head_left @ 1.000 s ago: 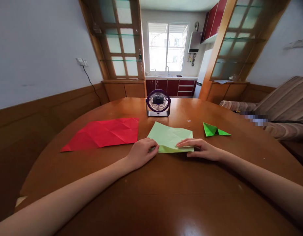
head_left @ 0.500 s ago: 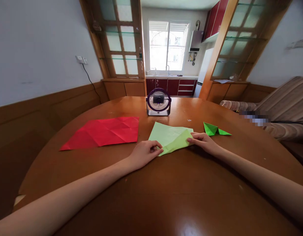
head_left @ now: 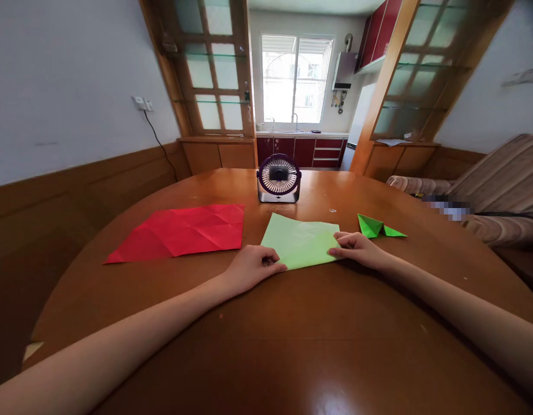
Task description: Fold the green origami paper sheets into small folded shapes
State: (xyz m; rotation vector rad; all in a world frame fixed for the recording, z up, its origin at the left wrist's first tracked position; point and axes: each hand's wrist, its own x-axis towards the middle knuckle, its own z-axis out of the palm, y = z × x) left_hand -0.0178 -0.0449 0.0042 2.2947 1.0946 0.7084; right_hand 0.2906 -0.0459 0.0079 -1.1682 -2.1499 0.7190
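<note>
A pale green sheet of paper (head_left: 299, 239) lies on the table in front of me, its near edge running straight between my hands. My left hand (head_left: 255, 266) pinches the sheet's near left corner with thumb and curled fingers. At the right edge, my right hand (head_left: 357, 251) grips the paper between thumb and fingers. Just beyond that hand rests a bright green folded paper piece (head_left: 371, 226) with a pointed tail. A red sheet of paper (head_left: 192, 230), marked with creases, is spread out to the left.
A small purple-rimmed fan (head_left: 279, 177) stands behind the green sheet. All of this is on a rounded wooden table (head_left: 266, 346). A striped sofa (head_left: 504, 184) is at the right, and a power cord (head_left: 156, 138) hangs from the left wall.
The near flap of the green paper, earlier raised and folded over, now lies flat and the sheet looks open. Both hands have stayed almost in place.
</note>
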